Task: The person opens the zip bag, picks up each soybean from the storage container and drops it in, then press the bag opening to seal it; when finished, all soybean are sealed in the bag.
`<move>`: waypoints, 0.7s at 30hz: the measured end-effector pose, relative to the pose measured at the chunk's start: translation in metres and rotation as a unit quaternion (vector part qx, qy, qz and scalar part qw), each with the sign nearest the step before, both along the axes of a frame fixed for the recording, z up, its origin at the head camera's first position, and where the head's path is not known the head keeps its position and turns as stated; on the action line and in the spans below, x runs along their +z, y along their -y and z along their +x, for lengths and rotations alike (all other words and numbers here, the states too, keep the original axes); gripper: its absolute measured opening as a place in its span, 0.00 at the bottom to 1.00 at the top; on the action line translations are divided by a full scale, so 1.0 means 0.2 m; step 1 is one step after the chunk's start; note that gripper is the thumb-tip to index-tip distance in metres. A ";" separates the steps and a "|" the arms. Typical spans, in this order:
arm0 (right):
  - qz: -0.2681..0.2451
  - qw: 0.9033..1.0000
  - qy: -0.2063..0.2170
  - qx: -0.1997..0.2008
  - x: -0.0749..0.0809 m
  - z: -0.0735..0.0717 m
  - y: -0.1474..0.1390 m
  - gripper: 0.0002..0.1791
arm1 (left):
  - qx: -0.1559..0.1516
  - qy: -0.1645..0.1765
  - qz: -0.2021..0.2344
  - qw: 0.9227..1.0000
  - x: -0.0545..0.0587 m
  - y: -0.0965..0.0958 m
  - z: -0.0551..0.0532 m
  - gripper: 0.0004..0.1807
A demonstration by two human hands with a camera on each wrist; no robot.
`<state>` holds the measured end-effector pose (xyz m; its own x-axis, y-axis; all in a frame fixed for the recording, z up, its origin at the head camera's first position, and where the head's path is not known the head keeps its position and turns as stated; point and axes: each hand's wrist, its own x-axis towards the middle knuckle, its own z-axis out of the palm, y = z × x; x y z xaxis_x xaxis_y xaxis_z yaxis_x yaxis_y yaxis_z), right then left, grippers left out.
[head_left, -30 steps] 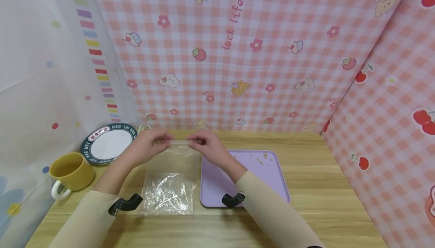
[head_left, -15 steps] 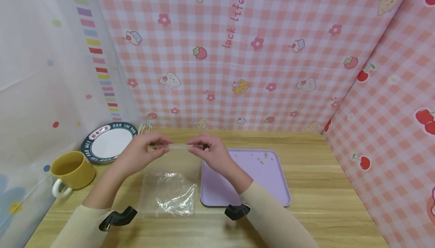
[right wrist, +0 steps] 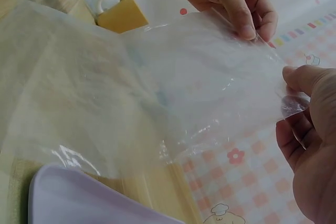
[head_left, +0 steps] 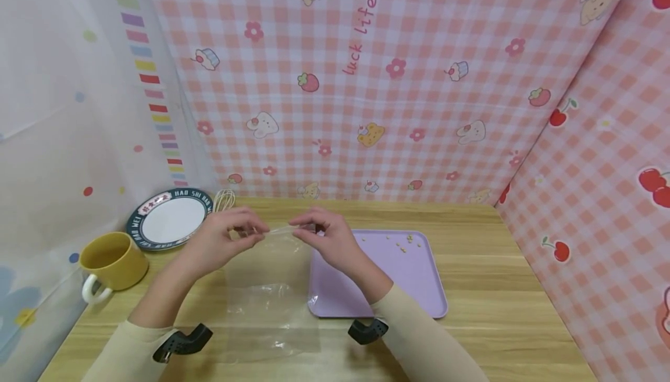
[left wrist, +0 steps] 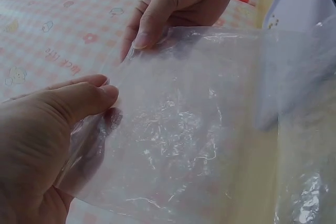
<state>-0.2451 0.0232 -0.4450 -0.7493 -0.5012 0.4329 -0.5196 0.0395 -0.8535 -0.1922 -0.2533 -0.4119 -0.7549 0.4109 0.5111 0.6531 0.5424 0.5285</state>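
A clear plastic bag (head_left: 272, 312) hangs by its top edge between both hands, its lower part reaching down toward the near table. With thumb and fingers my left hand (head_left: 225, 239) pinches the left part of that edge. The right part is pinched by my right hand (head_left: 330, 236), a short gap from the left. In the left wrist view the bag (left wrist: 173, 124) looks see-through and wrinkled, with no contents visible. The right wrist view shows the bag (right wrist: 105, 93) folding at its middle, close above the tray's corner.
Right of the bag lies a lilac tray (head_left: 408, 283) with several small yellow bits (head_left: 403, 248) near its far edge. To the left stand a yellow mug (head_left: 117, 266) with a white handle and a dark-rimmed plate (head_left: 173, 219). A wire whisk (head_left: 224, 199) lies behind my left hand.
Both hands have come slightly nearer and lower, still pinching the bag's edge. The bag's lower end has slid toward the near side of the table and spread out more.
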 end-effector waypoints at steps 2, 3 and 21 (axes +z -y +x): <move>-0.001 1.000 0.006 0.005 0.00 0.01 -0.01 0.10 | -0.004 -0.007 -0.002 1.000 0.00 -0.01 0.00 0.18; -0.003 1.000 0.008 0.008 0.00 0.01 -0.01 0.10 | -0.008 -0.014 -0.003 1.000 0.00 -0.01 0.00 0.19; 0.093 0.993 -0.014 0.072 0.06 0.06 -0.03 0.07 | -0.064 -0.090 -0.027 0.993 -0.02 -0.13 0.00 0.18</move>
<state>-0.2338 0.0300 -0.4328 -0.6540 -0.6747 0.3421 -0.5539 0.1191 -0.8240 -0.1928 -0.2264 -0.4165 -0.5928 0.5291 0.6072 0.8001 0.4731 0.3688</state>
